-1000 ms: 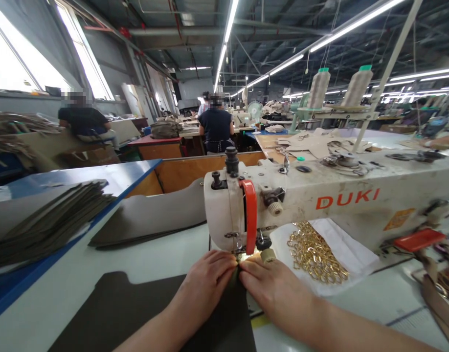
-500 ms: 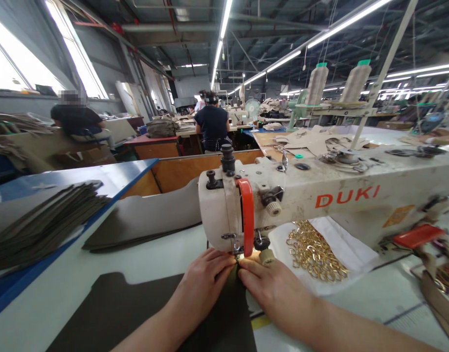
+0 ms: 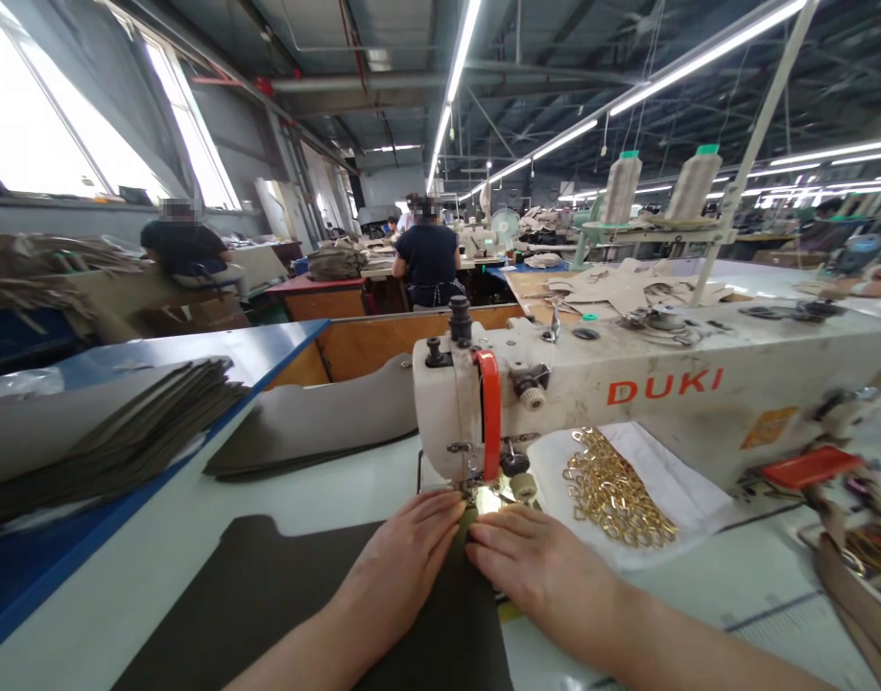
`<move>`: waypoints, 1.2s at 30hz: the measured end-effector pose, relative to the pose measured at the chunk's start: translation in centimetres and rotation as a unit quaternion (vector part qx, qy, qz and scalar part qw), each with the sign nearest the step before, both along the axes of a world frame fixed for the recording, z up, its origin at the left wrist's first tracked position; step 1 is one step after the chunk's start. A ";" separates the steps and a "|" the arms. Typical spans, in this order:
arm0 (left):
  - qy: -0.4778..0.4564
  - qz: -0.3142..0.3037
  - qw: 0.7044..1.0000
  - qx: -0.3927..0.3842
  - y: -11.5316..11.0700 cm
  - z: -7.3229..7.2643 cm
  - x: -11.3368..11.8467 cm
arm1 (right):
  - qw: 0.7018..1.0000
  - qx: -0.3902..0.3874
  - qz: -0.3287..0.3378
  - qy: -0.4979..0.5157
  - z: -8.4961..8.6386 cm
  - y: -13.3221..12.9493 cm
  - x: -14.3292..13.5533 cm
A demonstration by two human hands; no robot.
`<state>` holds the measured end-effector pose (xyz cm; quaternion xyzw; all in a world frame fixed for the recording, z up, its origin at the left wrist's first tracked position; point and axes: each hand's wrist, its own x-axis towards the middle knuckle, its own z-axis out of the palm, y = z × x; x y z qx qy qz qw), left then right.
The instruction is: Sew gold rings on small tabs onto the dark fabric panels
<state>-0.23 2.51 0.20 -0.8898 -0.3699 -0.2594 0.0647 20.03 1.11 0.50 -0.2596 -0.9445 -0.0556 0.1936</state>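
A white sewing machine (image 3: 570, 384) with an orange guard spans the middle and right. Under its lit needle area lies the top edge of a dark fabric piece (image 3: 268, 595), spread over the pale table. My left hand (image 3: 412, 542) presses on the fabric just left of the needle area, its fingers together and pointing forward. Just to the right, my right hand (image 3: 531, 557) lies on the fabric edge with fingers bent together. The fingertips of both hands are close to the presser foot, which is partly hidden.
Gold metal rings (image 3: 617, 494) lie on a white sheet right of the needle area. Stacked dark fabric pieces (image 3: 318, 422) rest behind left, with another stack (image 3: 124, 422) on the blue-edged table. Two thread cones (image 3: 623, 192) stand behind the machine. People sit farther back.
The camera view has shifted, so the machine's head appears farther right. Both hands remain on the fabric by the needle area, with the right fingers slightly more spread from the left ones.
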 end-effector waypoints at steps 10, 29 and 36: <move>0.172 0.001 0.985 0.031 -0.5 0.3 0.0 | 0.999 -0.016 0.004 -0.030 -0.1 0.2 -0.2; 0.179 -0.005 0.983 0.048 0.6 0.0 -0.3 | 0.998 -0.047 0.000 -0.037 0.1 0.9 -0.6; 0.151 -0.001 0.988 0.028 0.6 -0.3 -0.5 | 0.999 -0.035 0.004 -0.020 -0.5 0.9 -0.6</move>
